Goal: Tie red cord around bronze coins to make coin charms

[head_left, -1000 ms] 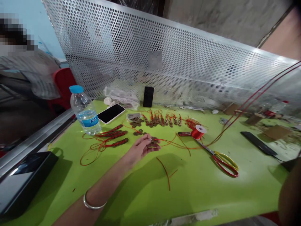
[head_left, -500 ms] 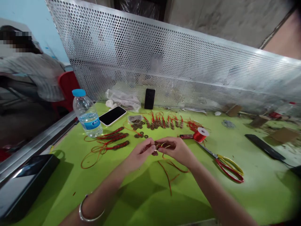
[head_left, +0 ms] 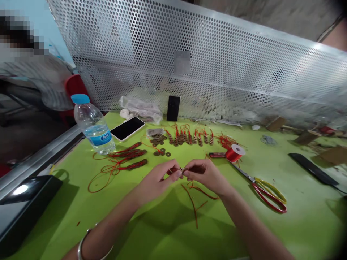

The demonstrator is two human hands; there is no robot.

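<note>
My left hand (head_left: 165,176) and my right hand (head_left: 202,172) meet over the middle of the table, both closed in a fingertip pinch. Between the fingertips shows a small brownish coin (head_left: 183,170), gripped from both sides; any others with it are covered by my fingers. Red cord (head_left: 199,189) trails onto the table below my right hand. Just beyond the fingers lie loose holed coins (head_left: 168,154). Left of them are long strings of coins tied with red cord (head_left: 137,164). A row of short corded coin bundles (head_left: 189,138) lies farther back.
On the right are a spool of red thread (head_left: 233,153), scissors (head_left: 257,183) and a black flat device (head_left: 311,168). A water bottle (head_left: 94,126) and a white-edged phone (head_left: 128,128) stand and lie left. A perforated metal screen (head_left: 217,65) closes the back; a person sits beyond the left edge.
My fingertips have drawn closer together around the coin. A coin piece that hung beneath them is now out of sight. The whole view has shifted slightly.
</note>
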